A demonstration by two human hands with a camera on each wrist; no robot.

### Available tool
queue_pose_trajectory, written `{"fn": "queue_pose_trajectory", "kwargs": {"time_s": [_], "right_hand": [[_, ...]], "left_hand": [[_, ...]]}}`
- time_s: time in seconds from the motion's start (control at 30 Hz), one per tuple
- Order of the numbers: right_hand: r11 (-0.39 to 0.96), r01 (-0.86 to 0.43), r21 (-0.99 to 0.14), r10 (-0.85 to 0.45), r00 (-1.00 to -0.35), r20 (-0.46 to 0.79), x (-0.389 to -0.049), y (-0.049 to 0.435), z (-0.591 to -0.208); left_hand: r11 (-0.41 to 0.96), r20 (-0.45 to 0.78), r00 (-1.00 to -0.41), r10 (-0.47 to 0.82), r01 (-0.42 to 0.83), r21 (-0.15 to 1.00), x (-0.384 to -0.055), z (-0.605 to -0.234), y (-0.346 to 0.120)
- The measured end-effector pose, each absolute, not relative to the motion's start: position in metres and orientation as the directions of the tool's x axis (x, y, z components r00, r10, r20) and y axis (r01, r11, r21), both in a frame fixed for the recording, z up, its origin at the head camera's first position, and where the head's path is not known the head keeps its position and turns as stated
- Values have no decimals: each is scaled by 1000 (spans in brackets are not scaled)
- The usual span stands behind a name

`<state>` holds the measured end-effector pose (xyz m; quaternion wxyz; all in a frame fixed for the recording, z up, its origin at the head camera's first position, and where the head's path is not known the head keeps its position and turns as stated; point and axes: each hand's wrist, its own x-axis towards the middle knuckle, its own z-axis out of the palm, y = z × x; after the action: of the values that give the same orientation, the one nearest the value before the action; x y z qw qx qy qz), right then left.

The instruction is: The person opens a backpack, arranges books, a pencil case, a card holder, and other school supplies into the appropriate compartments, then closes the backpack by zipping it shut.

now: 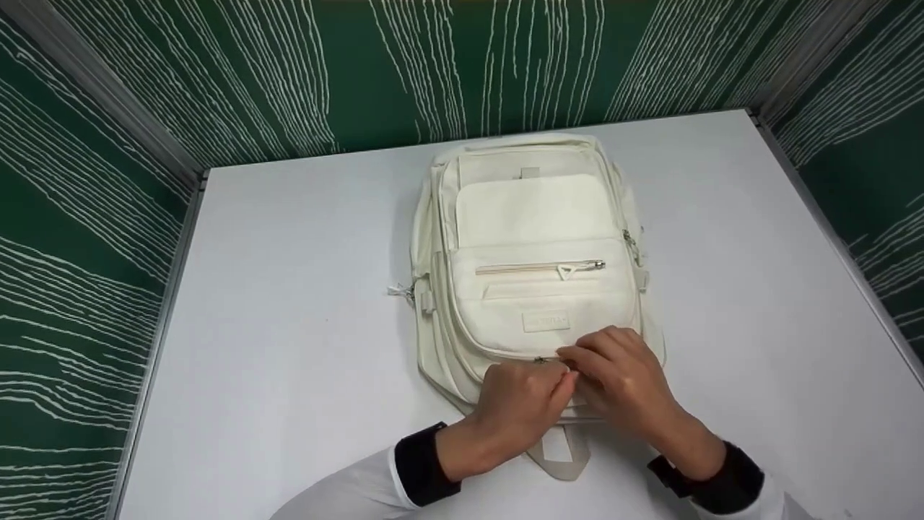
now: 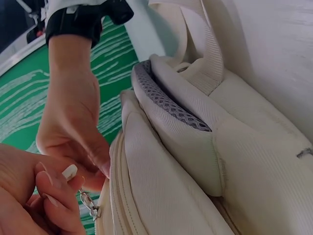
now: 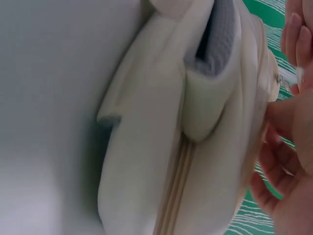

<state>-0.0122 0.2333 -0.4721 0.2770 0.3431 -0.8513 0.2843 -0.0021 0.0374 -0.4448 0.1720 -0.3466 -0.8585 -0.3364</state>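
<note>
A cream backpack (image 1: 538, 213) lies front side up, with its top handle (image 1: 567, 473) toward me. At the rounded end of the front pocket, my left hand (image 1: 523, 397) has curled fingers round a zipper pull (image 2: 70, 171). A metal ring joins that pull to the zipper slider (image 2: 96, 212). Close beside it, my right hand (image 1: 624, 379) pinches the pocket's edge between thumb and fingers. In the right wrist view the right thumb (image 3: 281, 115) presses on the cream fabric. The fingers partly cover the seam in the head view.
The backpack rests on a white table (image 1: 289, 289). Green panels with white streaks (image 1: 404, 72) stand along the back and both sides. Another zipper pull (image 1: 401, 291) sticks out at the bag's left side, and a triangular pull (image 1: 567, 271) lies on the front.
</note>
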Motion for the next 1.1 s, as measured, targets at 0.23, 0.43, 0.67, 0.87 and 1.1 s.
{"fn": "queue_pose_trajectory", "kwargs": {"time_s": [0.23, 0.43, 0.67, 0.87, 1.1], "right_hand": [[555, -778, -295, -405, -562, 721, -5, 217, -479], [539, -784, -308, -352, -542, 763, -2, 211, -481], [544, -767, -339, -342, -572, 746, 2, 208, -478], [572, -747, -340, -342, -593, 729, 6, 207, -471], [566, -752, -339, -367, -598, 713, 13, 207, -465]], "left_hand": [[534, 525, -713, 465, 698, 476, 2, -446, 32], [530, 518, -696, 498, 717, 453, 6, -444, 26], [484, 659, -533, 531, 829, 281, -1, -450, 14], [625, 668, -438, 601, 779, -51, -13, -456, -10], [659, 555, -456, 696, 713, -240, -16, -462, -27]]}}
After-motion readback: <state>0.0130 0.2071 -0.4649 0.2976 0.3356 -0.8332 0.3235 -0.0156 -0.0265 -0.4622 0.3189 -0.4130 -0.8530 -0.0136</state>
